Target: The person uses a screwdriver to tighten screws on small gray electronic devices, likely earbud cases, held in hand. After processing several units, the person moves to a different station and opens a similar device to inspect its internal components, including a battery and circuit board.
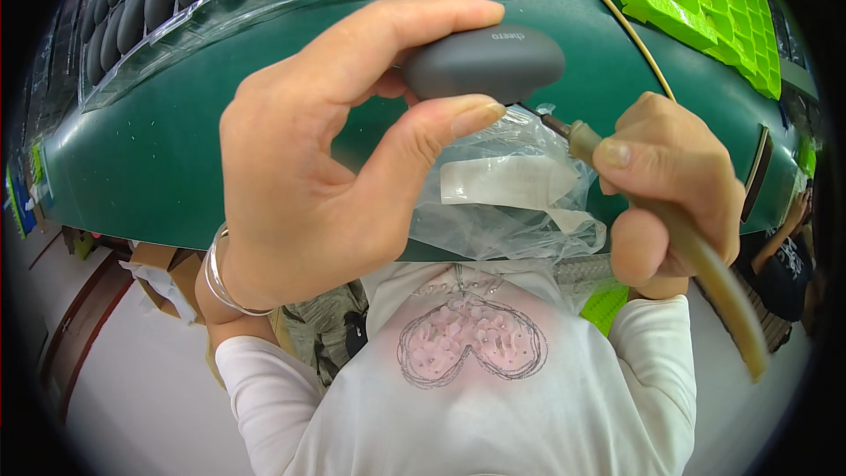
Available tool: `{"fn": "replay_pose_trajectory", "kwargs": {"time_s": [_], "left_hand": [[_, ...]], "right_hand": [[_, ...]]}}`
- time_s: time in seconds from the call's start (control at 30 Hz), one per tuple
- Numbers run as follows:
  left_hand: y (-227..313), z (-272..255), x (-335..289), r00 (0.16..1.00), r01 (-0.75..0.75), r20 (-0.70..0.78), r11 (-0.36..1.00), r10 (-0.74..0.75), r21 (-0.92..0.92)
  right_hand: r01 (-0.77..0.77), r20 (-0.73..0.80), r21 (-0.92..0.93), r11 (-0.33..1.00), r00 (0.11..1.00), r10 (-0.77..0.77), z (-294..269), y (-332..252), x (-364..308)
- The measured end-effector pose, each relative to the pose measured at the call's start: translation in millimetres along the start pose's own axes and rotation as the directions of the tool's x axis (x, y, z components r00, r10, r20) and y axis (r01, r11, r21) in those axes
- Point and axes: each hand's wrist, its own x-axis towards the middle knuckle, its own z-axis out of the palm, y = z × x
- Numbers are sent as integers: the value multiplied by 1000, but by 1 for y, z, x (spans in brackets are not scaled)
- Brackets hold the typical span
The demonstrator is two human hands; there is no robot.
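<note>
My left hand pinches a smooth dark grey oval case between thumb and fingers, held up above the table. My right hand is closed around a thin-tipped tool with a yellowish-brown, tube-like handle. Its dark, narrow tip points at the lower edge of the case, close to my left thumb; whether it touches, I cannot tell. Below the case lies a crumpled clear plastic bag, with a whitish strip on it.
A clear plastic tray with several dark grey oval pieces stands at the back left of the green table. A bright green moulded tray is at the back right, beside a thin yellowish cord. Another person sits far right.
</note>
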Motion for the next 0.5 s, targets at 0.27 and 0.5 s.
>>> {"fn": "replay_pose_trajectory", "kwargs": {"time_s": [0.27, 0.5], "left_hand": [[-5, 2, 1, 998, 44, 45, 980, -36, -194], [-2, -4, 4, 994, 87, -40, 966, -100, -243]], "right_hand": [[-351, -42, 321, 880, 923, 383, -7, 3, 3], [-224, -65, 439, 870, 958, 279, -14, 10, -7]]}}
